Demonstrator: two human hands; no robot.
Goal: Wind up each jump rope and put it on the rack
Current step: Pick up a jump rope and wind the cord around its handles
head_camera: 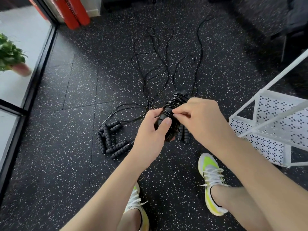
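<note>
My left hand (152,130) grips the handles of a black jump rope (175,102) whose cord is wound in tight coils around them. My right hand (198,117) pinches the cord against the bundle near its middle. Several more black jump ropes lie on the speckled floor: a cluster of ribbed handles (110,139) sits to the left, another pair of handles (183,133) lies just under my hands, and their loose cords (155,67) trail away from me. The white perforated rack (273,124) stands at the right, close to my right forearm.
My two feet in yellow-and-white shoes (211,179) stand on the dark rubber floor below the hands. A glass partition with a black frame (40,67) runs along the left, with a potted plant (11,57) behind it. Red objects (73,12) stand at the upper left.
</note>
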